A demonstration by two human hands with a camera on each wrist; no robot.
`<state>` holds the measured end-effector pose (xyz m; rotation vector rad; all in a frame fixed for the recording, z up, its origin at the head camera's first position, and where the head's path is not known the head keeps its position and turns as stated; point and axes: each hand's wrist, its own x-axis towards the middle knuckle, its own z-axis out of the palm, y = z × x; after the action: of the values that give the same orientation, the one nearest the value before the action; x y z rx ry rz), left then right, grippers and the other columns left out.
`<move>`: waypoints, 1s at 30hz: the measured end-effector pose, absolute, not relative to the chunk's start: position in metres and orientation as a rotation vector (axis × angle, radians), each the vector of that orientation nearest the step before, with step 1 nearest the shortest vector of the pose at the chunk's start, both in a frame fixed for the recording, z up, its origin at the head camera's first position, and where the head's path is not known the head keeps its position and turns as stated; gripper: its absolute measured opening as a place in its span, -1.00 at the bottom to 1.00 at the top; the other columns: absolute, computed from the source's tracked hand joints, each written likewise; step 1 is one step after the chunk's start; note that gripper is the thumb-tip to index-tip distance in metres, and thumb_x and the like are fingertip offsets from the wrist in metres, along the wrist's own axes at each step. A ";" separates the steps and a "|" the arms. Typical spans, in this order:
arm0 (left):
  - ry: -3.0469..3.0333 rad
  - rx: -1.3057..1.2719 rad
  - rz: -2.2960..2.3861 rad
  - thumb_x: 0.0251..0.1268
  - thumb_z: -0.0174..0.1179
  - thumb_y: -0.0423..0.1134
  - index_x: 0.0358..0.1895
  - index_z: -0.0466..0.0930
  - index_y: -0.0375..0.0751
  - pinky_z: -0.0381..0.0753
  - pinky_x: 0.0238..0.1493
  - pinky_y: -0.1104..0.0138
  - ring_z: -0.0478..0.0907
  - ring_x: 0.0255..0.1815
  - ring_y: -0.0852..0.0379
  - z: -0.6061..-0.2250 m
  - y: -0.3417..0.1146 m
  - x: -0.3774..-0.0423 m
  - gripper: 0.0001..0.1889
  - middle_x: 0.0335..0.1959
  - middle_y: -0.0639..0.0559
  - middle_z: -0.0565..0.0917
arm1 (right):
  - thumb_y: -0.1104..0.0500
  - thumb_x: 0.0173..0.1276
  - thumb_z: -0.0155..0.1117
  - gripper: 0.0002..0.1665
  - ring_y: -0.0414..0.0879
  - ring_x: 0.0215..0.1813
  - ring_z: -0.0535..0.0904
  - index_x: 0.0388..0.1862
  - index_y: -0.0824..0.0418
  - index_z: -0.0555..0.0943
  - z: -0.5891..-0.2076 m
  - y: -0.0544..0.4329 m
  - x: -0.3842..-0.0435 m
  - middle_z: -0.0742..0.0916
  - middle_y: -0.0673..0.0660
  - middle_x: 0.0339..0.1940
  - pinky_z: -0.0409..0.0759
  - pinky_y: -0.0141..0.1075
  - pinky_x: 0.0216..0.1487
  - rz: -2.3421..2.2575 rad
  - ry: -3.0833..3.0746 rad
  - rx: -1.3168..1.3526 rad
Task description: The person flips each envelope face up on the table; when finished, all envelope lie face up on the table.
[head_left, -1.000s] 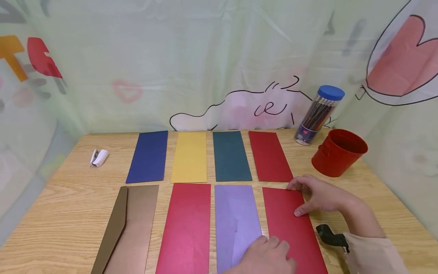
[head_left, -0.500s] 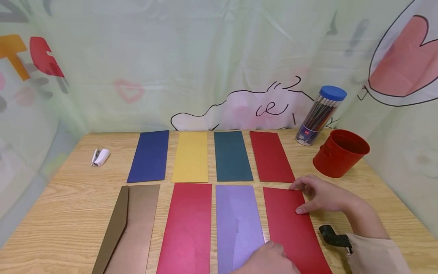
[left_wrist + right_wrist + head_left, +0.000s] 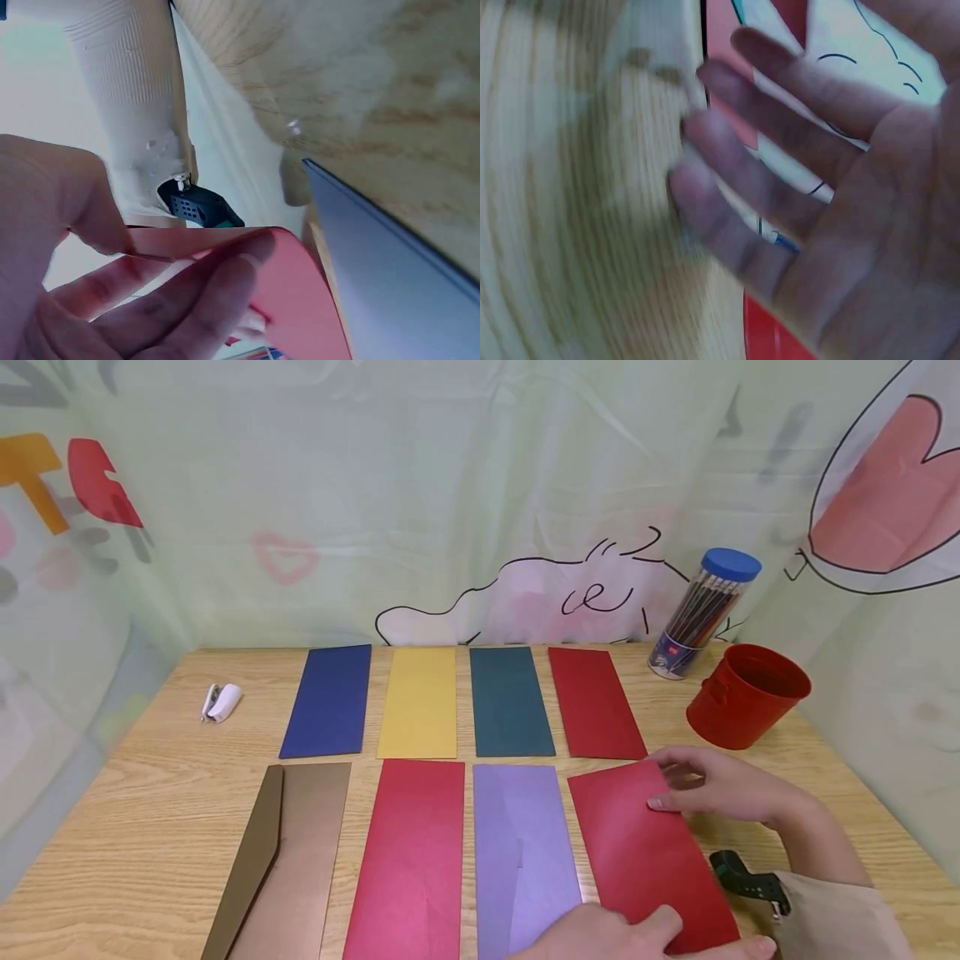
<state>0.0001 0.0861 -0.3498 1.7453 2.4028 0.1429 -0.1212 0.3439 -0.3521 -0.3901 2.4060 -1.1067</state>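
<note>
The step in hand looks like picking up the red envelope (image 3: 645,843) at front right, just beside the purple envelope (image 3: 517,843) and nearer than the dark red card (image 3: 596,702). The left hand's (image 3: 600,935) grip pinches it between thumb and fingers; the right hand's (image 3: 712,785) grip curves at its far right corner, but whether it pinches cannot be told. The next move seems to call for an even raise: neighbouring edges crowd the left, while bare table (image 3: 150,827) lies beyond the brown envelope (image 3: 303,843)
</note>
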 end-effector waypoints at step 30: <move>2.562 1.000 0.636 -0.03 0.54 0.18 0.17 0.46 0.19 0.40 -0.53 0.58 0.37 -0.68 0.48 -0.339 0.070 -0.023 -0.33 -0.62 0.40 0.47 | 0.13 0.12 0.60 0.05 0.27 0.31 0.39 0.53 0.22 0.27 -0.344 0.332 -0.121 0.50 0.31 0.35 0.56 0.09 0.10 -1.185 2.614 -0.498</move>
<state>-0.0226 0.0704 -0.3385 1.0005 2.5616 0.6362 -0.1206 0.3320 -0.3445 -0.4982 2.6137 -1.1846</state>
